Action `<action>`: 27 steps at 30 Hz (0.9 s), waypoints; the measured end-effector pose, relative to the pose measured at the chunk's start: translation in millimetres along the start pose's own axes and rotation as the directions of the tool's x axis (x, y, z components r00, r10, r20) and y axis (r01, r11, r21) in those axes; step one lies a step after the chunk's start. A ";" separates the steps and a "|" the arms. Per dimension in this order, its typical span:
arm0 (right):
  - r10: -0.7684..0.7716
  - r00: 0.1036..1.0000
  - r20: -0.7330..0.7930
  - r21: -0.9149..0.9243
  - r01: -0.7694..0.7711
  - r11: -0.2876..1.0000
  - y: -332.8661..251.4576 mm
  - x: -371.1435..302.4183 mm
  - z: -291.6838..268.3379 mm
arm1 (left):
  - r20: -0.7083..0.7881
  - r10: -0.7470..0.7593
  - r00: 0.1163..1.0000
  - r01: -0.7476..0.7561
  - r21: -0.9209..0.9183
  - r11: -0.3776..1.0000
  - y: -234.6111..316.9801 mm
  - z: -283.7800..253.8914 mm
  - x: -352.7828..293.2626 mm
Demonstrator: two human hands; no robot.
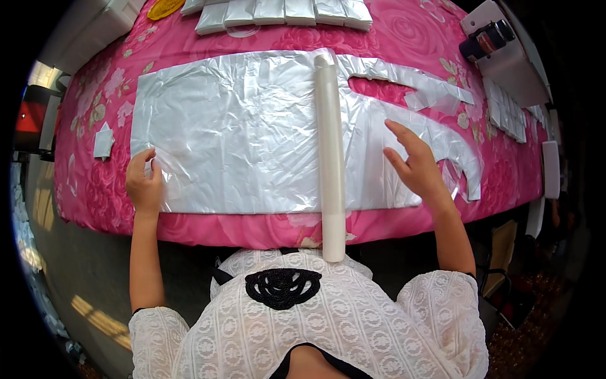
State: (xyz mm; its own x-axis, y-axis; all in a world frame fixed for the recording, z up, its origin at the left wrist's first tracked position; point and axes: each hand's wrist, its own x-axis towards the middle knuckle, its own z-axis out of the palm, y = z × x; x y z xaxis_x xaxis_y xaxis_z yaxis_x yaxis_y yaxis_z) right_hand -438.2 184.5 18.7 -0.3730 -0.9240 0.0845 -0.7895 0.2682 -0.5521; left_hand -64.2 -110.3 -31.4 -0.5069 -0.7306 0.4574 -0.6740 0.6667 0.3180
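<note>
A wide, silvery, see-through plastic sheet lies flat in front of me, with curved cut-out straps at its right end. Across it, pointing towards me, rests a long pale tube, its near end jutting past the table edge. My left hand is at the sheet's left edge, fingers curled on the wrinkled film; a small gap shows between thumb and forefinger. Over the strap end, right of the tube, my right hand is open, with thumb and fingers apart and nothing visible in it.
A pink flowered cloth covers the table. Folded silvery packets line the far side, and more packets lie at the right. A dark bottle is by a white box. A small folded piece sits at the left.
</note>
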 end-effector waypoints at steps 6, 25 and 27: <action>-0.367 0.907 0.207 -0.130 0.398 0.908 -31.1 -3.4 43.5 | -0.027 -0.116 0.993 0.115 -0.008 0.993 -33.7 -29.6 -19.1; -0.722 0.689 0.067 0.415 0.638 0.648 -190.4 93.0 137.7 | -0.059 -0.209 0.976 0.188 -0.252 0.949 -35.2 -82.6 -47.4; -0.678 0.713 0.177 0.151 0.661 0.735 -155.7 106.3 141.2 | -0.038 -0.227 0.973 0.208 -0.284 0.936 -42.1 -83.4 -52.0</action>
State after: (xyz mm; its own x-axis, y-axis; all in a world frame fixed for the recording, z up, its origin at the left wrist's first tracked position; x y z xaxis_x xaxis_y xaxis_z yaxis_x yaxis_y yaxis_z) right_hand -286.1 5.9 -3.5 0.3555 -0.8892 0.2878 -0.7531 -0.4549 -0.4753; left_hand 35.5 -88.1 0.7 -0.3198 -0.8570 0.4041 -0.5837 0.5142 0.6284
